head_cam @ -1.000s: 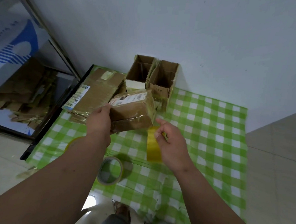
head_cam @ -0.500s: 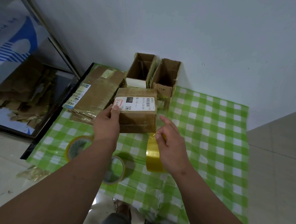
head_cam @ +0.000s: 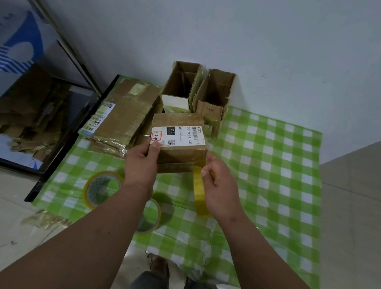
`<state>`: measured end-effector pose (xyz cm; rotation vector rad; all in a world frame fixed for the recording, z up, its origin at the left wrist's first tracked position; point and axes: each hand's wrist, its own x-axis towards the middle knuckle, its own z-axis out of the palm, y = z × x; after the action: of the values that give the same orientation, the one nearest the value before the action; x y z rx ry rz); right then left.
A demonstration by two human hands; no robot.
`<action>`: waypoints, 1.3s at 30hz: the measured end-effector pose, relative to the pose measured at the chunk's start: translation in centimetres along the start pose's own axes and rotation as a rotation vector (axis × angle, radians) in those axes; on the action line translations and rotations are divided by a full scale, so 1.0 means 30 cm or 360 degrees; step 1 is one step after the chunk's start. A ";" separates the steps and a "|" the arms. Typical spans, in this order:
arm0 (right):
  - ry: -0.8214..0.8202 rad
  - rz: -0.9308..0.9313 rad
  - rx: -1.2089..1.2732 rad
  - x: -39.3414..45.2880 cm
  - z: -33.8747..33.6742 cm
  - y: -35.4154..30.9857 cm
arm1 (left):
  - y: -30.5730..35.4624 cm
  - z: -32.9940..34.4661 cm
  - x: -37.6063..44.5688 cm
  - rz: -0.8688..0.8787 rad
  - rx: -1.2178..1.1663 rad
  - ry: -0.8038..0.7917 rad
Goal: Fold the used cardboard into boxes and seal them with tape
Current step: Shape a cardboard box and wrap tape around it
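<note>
Centrally, a closed cardboard box bearing a white shipping label is sitting on the green-checked tablecloth. The left hand is gripping its near left corner, thumb curled onto the label. The right hand is holding a yellow tape roll on edge just beside the box's near right corner, fingers pinched at the roll's top. Behind the box, two open cardboard boxes are standing against the wall; a stack of flattened cardboard is lying to the left. Two more tape rolls are lying near the left forearm, which is partly hiding one.
</note>
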<state>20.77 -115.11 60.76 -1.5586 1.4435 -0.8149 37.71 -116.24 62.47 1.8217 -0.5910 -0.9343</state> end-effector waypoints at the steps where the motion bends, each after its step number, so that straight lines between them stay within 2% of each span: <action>1: 0.0001 -0.0017 -0.0017 0.000 -0.002 -0.002 | -0.005 0.000 0.000 0.0026 0.0014 -0.0024; 5: -0.0028 0.0004 -0.0030 0.001 0.001 0.008 | -0.017 -0.010 0.011 0.0029 0.0011 -0.0025; 8: -0.0088 0.0174 0.0025 -0.005 -0.009 0.010 | -0.012 -0.021 0.009 -0.0016 0.0053 -0.0001; 14: -0.0173 0.0347 0.0108 -0.026 -0.019 -0.011 | -0.034 -0.024 0.001 -0.0095 0.0753 -0.0176; 18: -0.0163 0.0392 0.0129 -0.030 -0.029 -0.007 | -0.046 -0.027 -0.003 -0.0120 0.0681 -0.0187; 20: -0.0176 0.0416 0.0155 -0.032 -0.031 -0.009 | -0.054 -0.035 -0.005 -0.0107 0.0771 -0.0191; 22: -0.0204 0.0462 0.0198 -0.039 -0.027 -0.011 | -0.058 -0.042 -0.014 0.0163 0.1104 -0.0056; 24: -0.0208 0.0514 0.0224 -0.043 -0.022 -0.013 | -0.042 -0.032 -0.040 0.0609 0.1131 0.0038; 26: -0.0194 0.0563 0.0249 -0.044 -0.016 -0.013 | -0.017 -0.018 -0.072 0.0966 0.0938 -0.0210; 27: -0.0193 0.0582 0.0260 -0.043 -0.013 -0.012 | -0.009 -0.012 -0.087 0.0997 0.0903 -0.0402; 29: -0.0200 0.0603 0.0267 -0.043 -0.007 -0.017 | -0.003 -0.001 -0.107 0.0919 0.0958 -0.0711; 31: -0.0207 0.0607 0.0271 -0.043 -0.005 -0.019 | -0.016 0.008 -0.113 0.0763 0.1017 -0.0857; 35: -0.0230 0.0619 0.0268 -0.040 -0.013 -0.031 | -0.036 0.011 -0.113 0.0625 0.0997 -0.0754; 39: -0.0251 0.0576 0.0234 -0.041 -0.016 -0.042 | -0.030 0.018 -0.124 0.0282 0.0699 -0.0671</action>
<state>20.76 -113.98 62.21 -1.1777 1.4576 -0.5560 35.08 -113.43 62.78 1.9146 -1.2835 -1.1389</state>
